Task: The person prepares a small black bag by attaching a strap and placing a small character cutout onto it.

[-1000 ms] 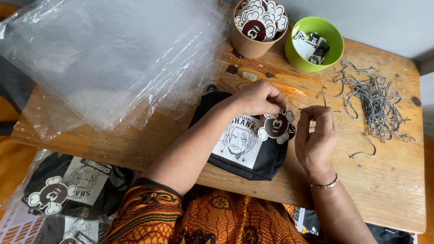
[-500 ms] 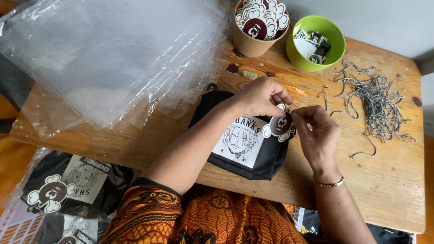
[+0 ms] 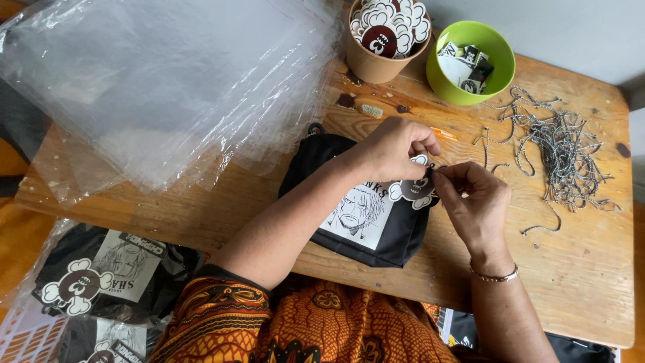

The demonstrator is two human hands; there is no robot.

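A black folded garment (image 3: 376, 225) with a white printed panel lies on the wooden table (image 3: 578, 282). Over its upper right corner my left hand (image 3: 393, 148) pinches the top of a dark round card tag with white lobes (image 3: 413, 189). My right hand (image 3: 474, 202) meets it from the right, fingertips closed at the tag's edge, apparently on a thin ball chain that is too small to make out clearly.
A heap of grey ball chains (image 3: 557, 151) lies at the right. A brown cup of similar tags (image 3: 383, 37) and a green bowl of small cards (image 3: 470, 60) stand at the back. Clear plastic bags (image 3: 154, 87) cover the left. Bagged garments (image 3: 101, 282) lie at lower left.
My right hand has moved left from beside the garment to the tag, and both hands have closed together on it. The tag has shifted slightly up and right.
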